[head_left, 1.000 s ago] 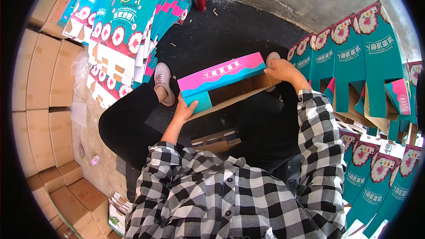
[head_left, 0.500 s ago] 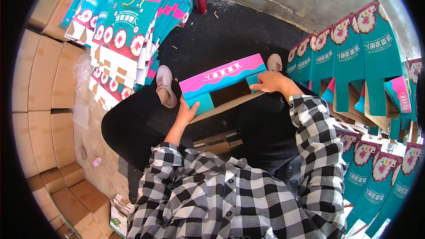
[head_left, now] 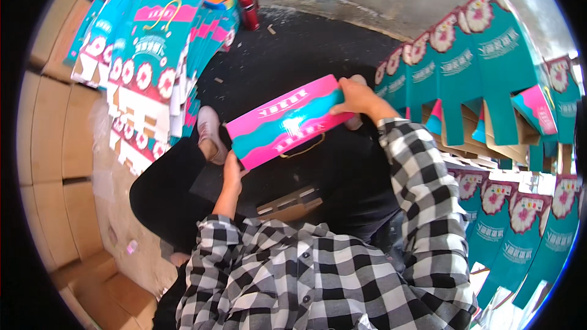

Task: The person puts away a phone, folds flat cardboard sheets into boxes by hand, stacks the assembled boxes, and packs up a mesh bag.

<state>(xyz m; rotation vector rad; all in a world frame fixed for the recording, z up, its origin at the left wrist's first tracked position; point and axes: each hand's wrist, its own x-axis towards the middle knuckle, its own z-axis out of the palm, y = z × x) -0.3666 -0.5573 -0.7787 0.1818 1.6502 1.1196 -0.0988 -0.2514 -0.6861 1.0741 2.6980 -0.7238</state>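
Note:
Above my lap I hold a pink and teal carton [head_left: 287, 123] between both hands, tilted so its right end is farther away. Its long face with wavy bands looks up at me, and no opening shows there. My left hand [head_left: 230, 174] grips the carton's near left corner, most of its fingers hidden behind it. My right hand [head_left: 362, 99] is wrapped over the right end, thumb and fingers on the edges. A yellow cord [head_left: 306, 148] loops from the carton's near edge. Below lies a brown cardboard piece [head_left: 290, 204] between my legs.
Flat printed cartons with cord handles [head_left: 150, 43] are piled at the far left, near a red flask [head_left: 249, 11]. Brown boxes [head_left: 49, 128] stack along the left. Standing teal cartons [head_left: 452, 67] line the right, with more teal cartons [head_left: 489, 232] below them.
The opening into the carton has been covered by a teal and pink flap. My right hand has shifted to the carton's end. The whole view has slid, with surroundings now farther left.

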